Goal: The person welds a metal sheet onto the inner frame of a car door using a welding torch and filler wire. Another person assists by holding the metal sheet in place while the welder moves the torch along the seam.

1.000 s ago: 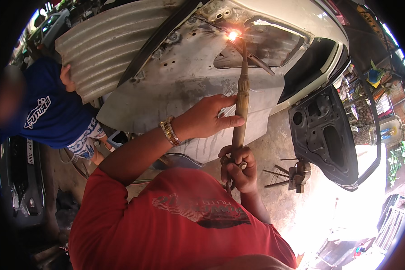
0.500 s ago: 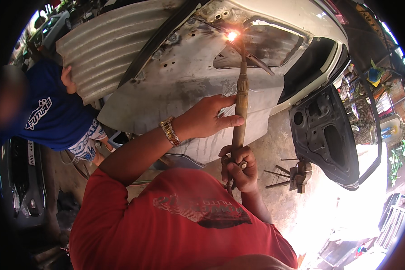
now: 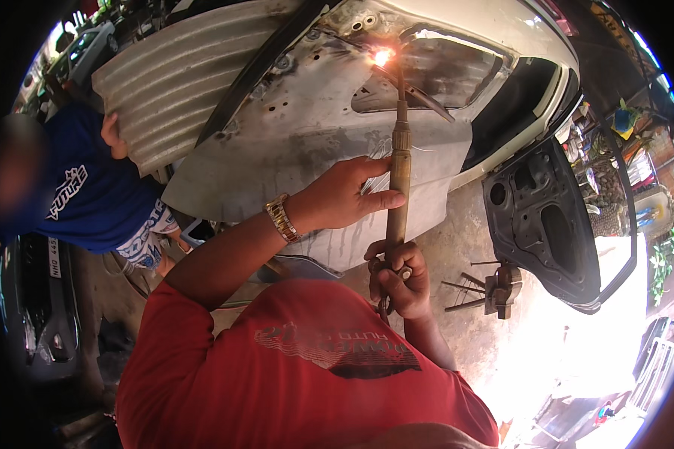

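Note:
A long brass-coloured gas torch points up at a bare metal car door panel, with a bright orange flame at its tip near the window opening. My right hand grips the torch's lower end by the valves. My left hand, with a gold watch on its wrist, rests against the torch's middle, thumb across the tube. My red shirt fills the lower part of the view.
A person in a blue shirt at the left holds a ribbed white panel. A detached dark door trim leans at the right. Metal tools lie on the concrete floor beside it.

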`<state>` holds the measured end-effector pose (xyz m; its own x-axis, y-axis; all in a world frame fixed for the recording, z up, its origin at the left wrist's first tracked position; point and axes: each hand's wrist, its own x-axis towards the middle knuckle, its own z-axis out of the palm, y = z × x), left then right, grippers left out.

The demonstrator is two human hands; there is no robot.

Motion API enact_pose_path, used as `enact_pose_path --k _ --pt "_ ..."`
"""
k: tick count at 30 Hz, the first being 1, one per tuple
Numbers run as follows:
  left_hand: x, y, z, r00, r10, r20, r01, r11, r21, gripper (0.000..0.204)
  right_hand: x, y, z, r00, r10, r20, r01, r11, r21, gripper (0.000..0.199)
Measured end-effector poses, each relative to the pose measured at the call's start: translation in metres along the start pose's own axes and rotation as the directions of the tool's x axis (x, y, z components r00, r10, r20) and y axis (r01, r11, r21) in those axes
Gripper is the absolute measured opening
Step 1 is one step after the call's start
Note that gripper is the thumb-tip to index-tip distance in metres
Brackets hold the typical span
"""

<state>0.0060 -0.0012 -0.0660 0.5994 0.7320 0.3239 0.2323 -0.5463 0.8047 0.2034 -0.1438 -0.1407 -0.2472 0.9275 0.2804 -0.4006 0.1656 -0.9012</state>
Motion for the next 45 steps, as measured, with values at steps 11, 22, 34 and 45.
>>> enact_pose_path --k 11,22,34,45 --pt "0.0 -0.002 0.002 0.997 0.055 -0.053 -0.055 0.998 -0.013 0.05 0.004 -0.001 0.0 0.999 -0.018 0.041 0.015 0.998 0.068 0.021" --pt "0.001 0.005 -0.003 1.0 -0.03 0.0 0.03 0.999 -0.026 0.056 0.005 0.001 0.0 0.999 -0.031 0.039 0.028 0.998 0.063 0.021" --pt "0.002 -0.002 0.0 1.0 0.002 -0.002 -0.002 1.0 0.022 0.055 0.004 0.0 0.001 0.999 -0.024 0.029 0.023 0.998 0.054 0.021" --pt "0.002 -0.003 0.005 0.996 0.072 -0.054 -0.073 0.997 -0.027 0.049 0.002 0.001 -0.001 1.0 -0.02 0.01 0.02 1.0 0.01 0.02"
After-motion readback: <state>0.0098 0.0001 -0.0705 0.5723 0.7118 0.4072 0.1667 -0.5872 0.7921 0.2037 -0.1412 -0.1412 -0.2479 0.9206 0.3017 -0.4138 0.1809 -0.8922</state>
